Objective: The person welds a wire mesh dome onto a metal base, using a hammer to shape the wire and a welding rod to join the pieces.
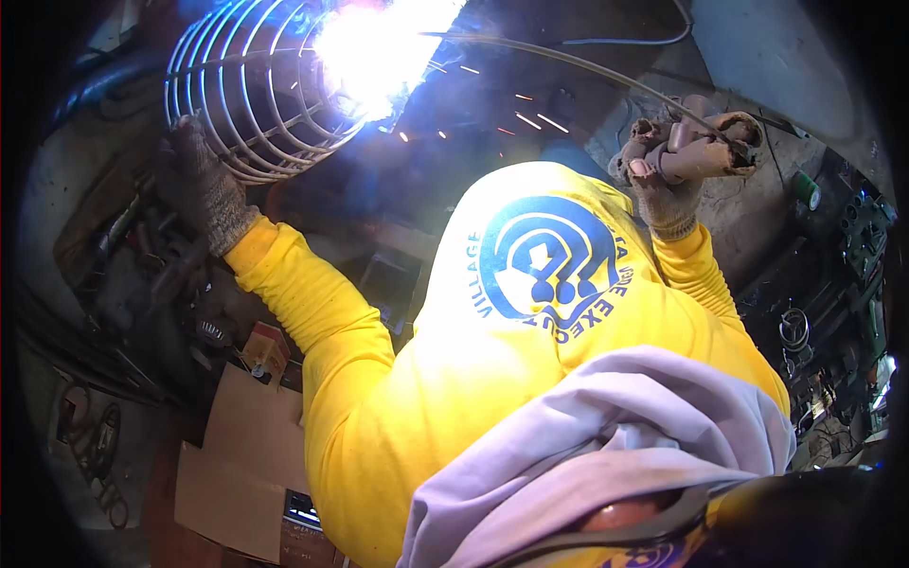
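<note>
A round cage of bent metal rods is at the upper left, its rings running side by side. My left hand, in a worn knit glove, grips its lower left edge; the fingertips are in shadow. On the right, my right hand is closed around a brown, ragged-looking welding electrode holder. A fingertip shows bare through that glove. From the holder a long, thin welding rod curves left to a blinding white arc at the cage's right end. Glare hides the contact point.
Orange sparks fly right and below the arc. A cable loops at the top. Dark metal parts crowd the right side, near a green can. Cardboard lies lower left, beside a small box.
</note>
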A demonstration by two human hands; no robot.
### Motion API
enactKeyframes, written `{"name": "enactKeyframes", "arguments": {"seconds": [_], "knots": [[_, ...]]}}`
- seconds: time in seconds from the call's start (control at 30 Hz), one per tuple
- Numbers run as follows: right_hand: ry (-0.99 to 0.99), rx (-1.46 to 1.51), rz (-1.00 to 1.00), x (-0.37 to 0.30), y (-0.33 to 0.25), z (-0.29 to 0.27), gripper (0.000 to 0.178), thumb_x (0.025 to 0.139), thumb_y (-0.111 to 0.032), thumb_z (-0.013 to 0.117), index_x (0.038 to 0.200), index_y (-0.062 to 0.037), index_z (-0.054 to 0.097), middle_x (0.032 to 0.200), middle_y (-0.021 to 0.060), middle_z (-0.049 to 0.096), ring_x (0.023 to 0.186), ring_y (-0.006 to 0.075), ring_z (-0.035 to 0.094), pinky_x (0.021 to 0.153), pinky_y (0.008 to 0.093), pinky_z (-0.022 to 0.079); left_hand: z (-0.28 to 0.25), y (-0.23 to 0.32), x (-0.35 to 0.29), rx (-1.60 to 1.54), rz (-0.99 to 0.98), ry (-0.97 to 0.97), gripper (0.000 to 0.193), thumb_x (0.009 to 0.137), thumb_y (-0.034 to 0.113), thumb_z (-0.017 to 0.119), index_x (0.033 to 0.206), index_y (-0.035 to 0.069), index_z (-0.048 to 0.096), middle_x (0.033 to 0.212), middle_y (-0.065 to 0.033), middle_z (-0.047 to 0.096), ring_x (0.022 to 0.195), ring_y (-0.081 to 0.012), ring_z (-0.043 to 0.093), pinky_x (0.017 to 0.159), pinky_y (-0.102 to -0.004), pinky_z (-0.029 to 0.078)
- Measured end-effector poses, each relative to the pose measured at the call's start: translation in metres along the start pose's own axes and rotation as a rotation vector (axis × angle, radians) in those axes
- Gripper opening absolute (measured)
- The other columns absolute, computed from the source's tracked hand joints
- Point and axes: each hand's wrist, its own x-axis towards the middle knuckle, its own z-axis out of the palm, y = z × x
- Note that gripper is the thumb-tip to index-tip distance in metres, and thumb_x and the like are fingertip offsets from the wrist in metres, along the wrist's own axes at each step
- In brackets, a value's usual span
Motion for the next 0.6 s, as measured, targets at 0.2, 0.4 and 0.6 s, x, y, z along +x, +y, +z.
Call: {"name": "enactKeyframes", "arguments": {"seconds": [0.2,0.4,0.6], "knots": [[0.038,0.253,0.022,0.001,-0.002,0.005,0.045,0.083,0.004,0.068,0.12,-0.0059,0.044,0.105,0.0084,0.054,0.1,0.0195,0.059,0.08,0.0316,0.053,-0.003,-0.002,0.001,0.006,0.028,-0.008,0.034,0.09,0.028,0.065,0.098,-0.004,0.068,0.092,-0.011,0.07,0.085,-0.021,0.063,0.08,-0.0337,0.047],[-0.067,0.308,-0.049,-0.003,0.008,0.009,0.061,0.08,0.01,0.069,0.132,-0.0038,0.041,0.116,0.0116,0.056,0.106,0.0215,0.06,0.084,0.0343,0.054,0.002,-0.008,0.002,-0.009,0.042,-0.016,0.034,0.091,0.028,0.064,0.099,-0.005,0.068,0.093,-0.0114,0.07,0.086,-0.0211,0.064,0.081,-0.0333,0.047],[-0.075,0.155,-0.023,-0.004,0.005,0.011,0.063,0.082,0.008,0.069,0.138,-0.0011,0.041,0.114,0.0137,0.059,0.096,0.0211,0.063,0.081,0.0333,0.055,0.002,-0.013,0.004,0.018,0.075,-0.026,0.034,0.091,0.028,0.063,0.1,-0.005,0.068,0.094,-0.0118,0.07,0.087,-0.0213,0.064,0.083,-0.033,0.047]]}}
